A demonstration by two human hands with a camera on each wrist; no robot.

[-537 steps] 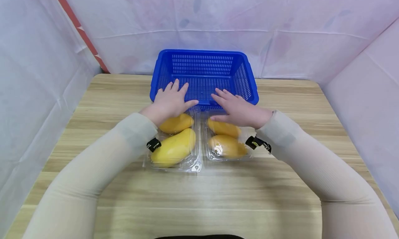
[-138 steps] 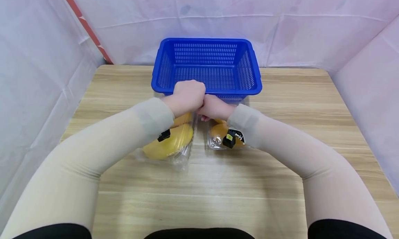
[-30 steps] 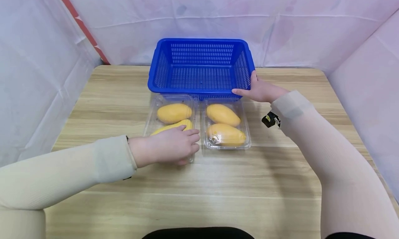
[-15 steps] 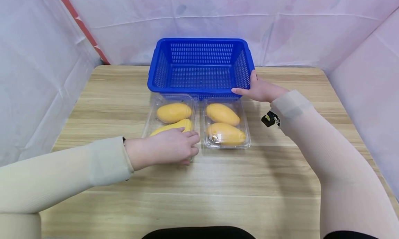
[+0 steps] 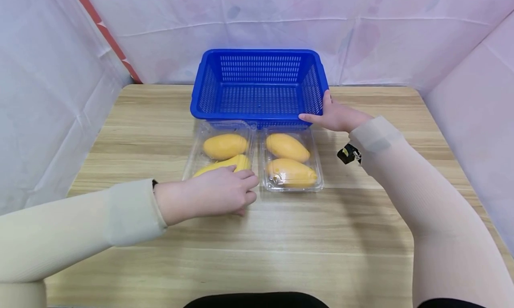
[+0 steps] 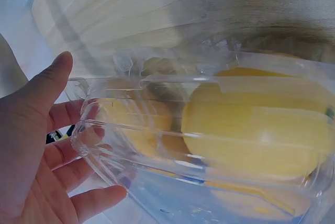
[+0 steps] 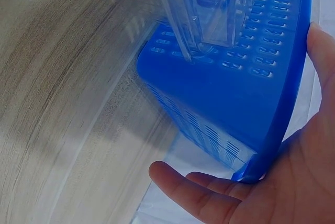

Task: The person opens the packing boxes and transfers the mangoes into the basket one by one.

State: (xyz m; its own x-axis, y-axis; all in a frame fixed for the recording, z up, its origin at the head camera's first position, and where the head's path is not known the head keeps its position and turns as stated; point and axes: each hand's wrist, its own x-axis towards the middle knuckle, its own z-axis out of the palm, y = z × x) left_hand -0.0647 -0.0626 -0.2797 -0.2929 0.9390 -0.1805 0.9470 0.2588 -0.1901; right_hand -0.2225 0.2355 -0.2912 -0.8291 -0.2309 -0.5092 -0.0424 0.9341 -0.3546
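Observation:
Two clear plastic clamshell boxes stand side by side, each with two yellow mangoes inside. Along the near right edge of the left box (image 5: 192,158) lies my left hand (image 5: 214,192), covering part of its nearer mango (image 5: 242,161). In the left wrist view the thumb stands apart, and fairly straight fingers touch the clear wall, some seen through it. Behind the boxes sits a blue plastic basket (image 5: 261,117). My right hand (image 5: 341,117) rests at its front right corner, thumb by the front rim, fingers along the side. In the right wrist view those fingers look nearly straight beside the rim (image 7: 293,93).
The right box (image 5: 292,189) stands a small gap from the left box and close before the basket. All rests on a pale wooden table (image 5: 281,236). Cloth walls (image 5: 401,53) rise behind and at both sides.
Earlier both hands were spread over the boxes, later together near the left box's far side. They have since parted to box and basket. In the last second the left hand shifts only slightly.

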